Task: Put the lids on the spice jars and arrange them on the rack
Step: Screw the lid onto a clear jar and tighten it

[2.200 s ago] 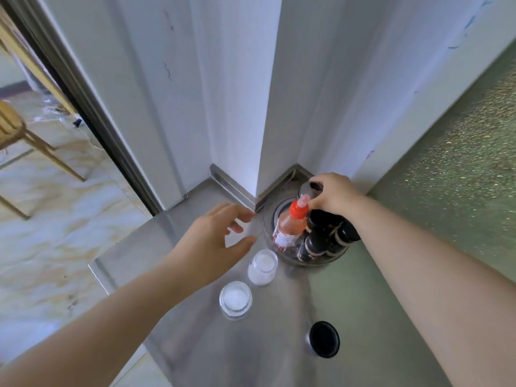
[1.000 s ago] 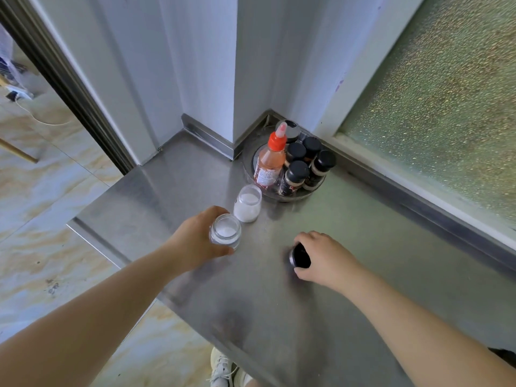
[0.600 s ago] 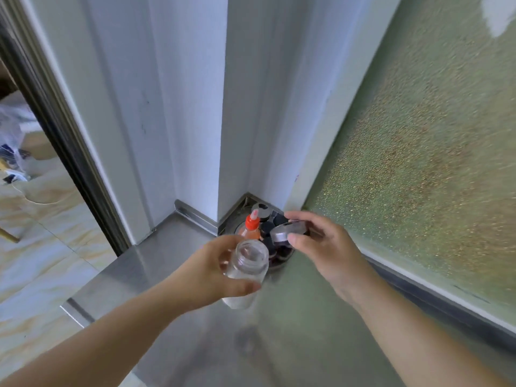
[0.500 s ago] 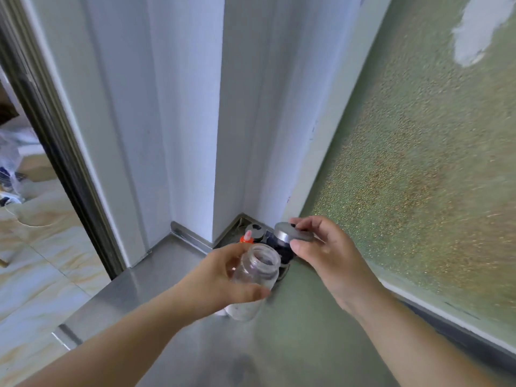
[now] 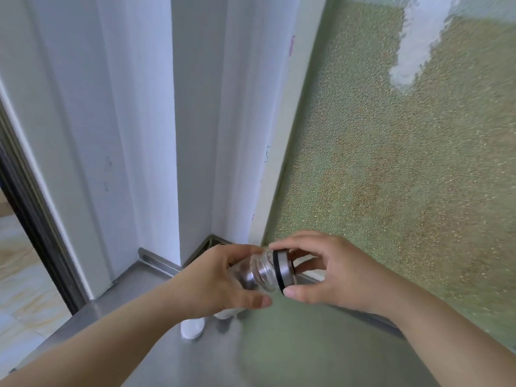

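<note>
My left hand point(image 5: 215, 280) grips a clear glass spice jar point(image 5: 257, 270), tipped on its side with the mouth pointing right. My right hand point(image 5: 329, 270) pinches a round silver lid point(image 5: 283, 270) with a black ring, pressed against the jar's mouth. Both are held up in the air above the steel counter point(image 5: 279, 344). A second jar point(image 5: 192, 328) with white contents stands on the counter just below my left hand, partly hidden by it. The round rack with its bottles is hidden behind my hands.
White wall panels point(image 5: 145, 135) meet in a corner straight ahead. Frosted green glass point(image 5: 391, 177) fills the right side above a metal sill. A dark door frame point(image 5: 30, 219) and tiled floor lie at the left, past the counter's edge.
My left hand picked the jar up off the counter and my right hand took up the lid. The jar has tipped sideways and the lid now sits against its mouth.
</note>
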The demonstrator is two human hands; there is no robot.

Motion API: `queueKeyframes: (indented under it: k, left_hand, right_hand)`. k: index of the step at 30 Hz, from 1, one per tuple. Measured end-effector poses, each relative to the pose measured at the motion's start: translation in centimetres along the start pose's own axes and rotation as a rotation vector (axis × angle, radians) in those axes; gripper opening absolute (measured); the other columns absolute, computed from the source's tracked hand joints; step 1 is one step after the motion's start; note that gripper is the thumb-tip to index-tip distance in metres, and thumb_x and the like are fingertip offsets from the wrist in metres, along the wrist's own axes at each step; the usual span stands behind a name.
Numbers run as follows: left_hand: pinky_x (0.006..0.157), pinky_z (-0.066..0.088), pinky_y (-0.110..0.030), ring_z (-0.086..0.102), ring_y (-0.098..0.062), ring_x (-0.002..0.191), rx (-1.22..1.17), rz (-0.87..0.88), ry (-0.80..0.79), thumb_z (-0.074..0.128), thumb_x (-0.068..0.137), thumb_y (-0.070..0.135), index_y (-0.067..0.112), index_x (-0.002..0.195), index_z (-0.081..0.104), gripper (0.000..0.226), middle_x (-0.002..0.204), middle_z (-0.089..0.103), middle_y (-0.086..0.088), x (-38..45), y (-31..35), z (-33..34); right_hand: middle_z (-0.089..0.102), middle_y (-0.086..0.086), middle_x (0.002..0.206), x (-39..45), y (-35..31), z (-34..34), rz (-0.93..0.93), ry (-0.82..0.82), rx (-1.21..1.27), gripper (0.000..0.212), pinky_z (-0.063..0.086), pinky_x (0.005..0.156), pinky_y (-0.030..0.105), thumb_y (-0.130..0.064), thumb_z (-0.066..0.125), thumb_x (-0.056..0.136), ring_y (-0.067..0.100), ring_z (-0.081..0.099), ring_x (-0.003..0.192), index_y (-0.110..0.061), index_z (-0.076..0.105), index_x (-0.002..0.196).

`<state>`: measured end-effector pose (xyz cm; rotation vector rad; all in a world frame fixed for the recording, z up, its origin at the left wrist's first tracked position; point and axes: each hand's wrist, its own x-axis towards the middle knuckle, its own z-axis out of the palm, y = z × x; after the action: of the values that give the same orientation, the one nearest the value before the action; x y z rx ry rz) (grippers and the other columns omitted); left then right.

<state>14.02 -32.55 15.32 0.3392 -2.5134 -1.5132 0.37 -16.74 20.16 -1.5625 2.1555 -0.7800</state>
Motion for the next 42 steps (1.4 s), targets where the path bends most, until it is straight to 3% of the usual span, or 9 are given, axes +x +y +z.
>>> queueKeyframes:
  k: [4,8,13,18,24,29,33,38,42]
  left_hand:
    - [0.078,0.043,-0.008,0.056,0.010,0.094,0.155,0.028,0.060,0.083,0.056,0.040,0.039,0.115,0.054,0.065,0.102,0.061,0.023,0.4,0.8,1.2]
    - [0.078,0.047,-0.016,0.056,0.002,0.090,0.259,0.087,0.073,0.081,0.056,0.043,0.044,0.115,0.051,0.066,0.099,0.059,0.018,0.5,1.5,2.3]
    - [0.075,0.045,-0.013,0.051,0.010,0.084,0.411,0.201,0.104,0.070,0.048,0.058,0.053,0.120,0.039,0.079,0.093,0.055,0.026,0.6,1.1,3.3]
    - [0.081,0.047,-0.026,0.052,0.011,0.082,0.412,0.195,0.145,0.061,0.042,0.068,0.053,0.117,0.042,0.078,0.092,0.058,0.025,0.7,1.5,4.1]
    - [0.067,0.038,0.002,0.053,0.020,0.084,0.231,0.128,0.072,0.083,0.049,0.042,0.044,0.109,0.057,0.066,0.086,0.061,0.031,0.7,2.9,3.4]
    - [0.067,0.036,-0.004,0.051,0.011,0.080,0.392,0.166,0.099,0.078,0.054,0.049,0.048,0.117,0.048,0.070,0.083,0.052,0.029,0.3,3.6,4.0]
    - [0.067,0.033,0.000,0.048,0.014,0.074,0.397,0.172,0.135,0.079,0.055,0.048,0.043,0.122,0.048,0.074,0.078,0.046,0.033,-0.3,3.7,4.7]
    - [0.071,0.032,0.003,0.050,0.015,0.081,0.370,0.164,0.153,0.081,0.051,0.048,0.040,0.118,0.053,0.073,0.086,0.048,0.037,-0.8,4.0,5.3]
    - [0.075,0.051,-0.018,0.062,0.008,0.072,0.181,0.076,0.057,0.085,0.052,0.034,0.034,0.105,0.062,0.058,0.077,0.065,0.022,-0.7,4.6,4.6]
  right_hand:
    - [0.057,-0.027,0.110,-0.9,-0.7,-0.9,0.022,0.006,-0.139,0.057,0.050,0.093,0.024,-0.041,0.077,0.064,-0.004,0.057,0.103,-0.043,0.057,0.118]
    - [0.056,-0.023,0.108,-1.6,-0.8,-1.3,0.060,0.015,-0.176,0.059,0.050,0.091,0.023,-0.042,0.076,0.065,-0.004,0.058,0.097,-0.040,0.057,0.120]
    - [0.069,-0.008,0.098,-2.7,-0.8,-1.3,0.123,0.012,-0.137,0.046,0.053,0.077,0.026,-0.040,0.076,0.068,0.005,0.064,0.083,-0.040,0.061,0.111]
    - [0.069,-0.015,0.099,-3.2,0.2,-1.6,0.176,0.022,-0.057,0.052,0.052,0.081,0.018,-0.043,0.075,0.067,-0.005,0.064,0.086,-0.039,0.059,0.116]
    - [0.063,-0.019,0.105,-4.2,-0.3,-2.9,0.112,0.019,0.004,0.048,0.049,0.087,0.012,-0.027,0.079,0.068,-0.006,0.061,0.097,-0.043,0.062,0.110]
    - [0.072,-0.010,0.087,-4.3,-0.9,-2.7,0.189,0.064,-0.077,0.036,0.056,0.075,0.029,-0.043,0.075,0.066,0.003,0.067,0.076,-0.038,0.067,0.101]
    - [0.073,-0.001,0.083,-4.4,-0.8,-2.3,0.213,0.053,-0.083,0.035,0.055,0.074,0.041,-0.052,0.069,0.065,0.017,0.068,0.076,-0.028,0.069,0.090]
    - [0.072,0.007,0.086,-5.2,-0.5,-2.1,0.194,0.057,-0.058,0.041,0.054,0.076,0.047,-0.053,0.066,0.067,0.024,0.067,0.081,-0.021,0.069,0.093]
    - [0.073,-0.007,0.097,-6.3,-0.2,-2.8,0.187,0.059,0.087,0.037,0.055,0.088,0.040,-0.030,0.077,0.069,0.008,0.069,0.089,-0.035,0.066,0.105]
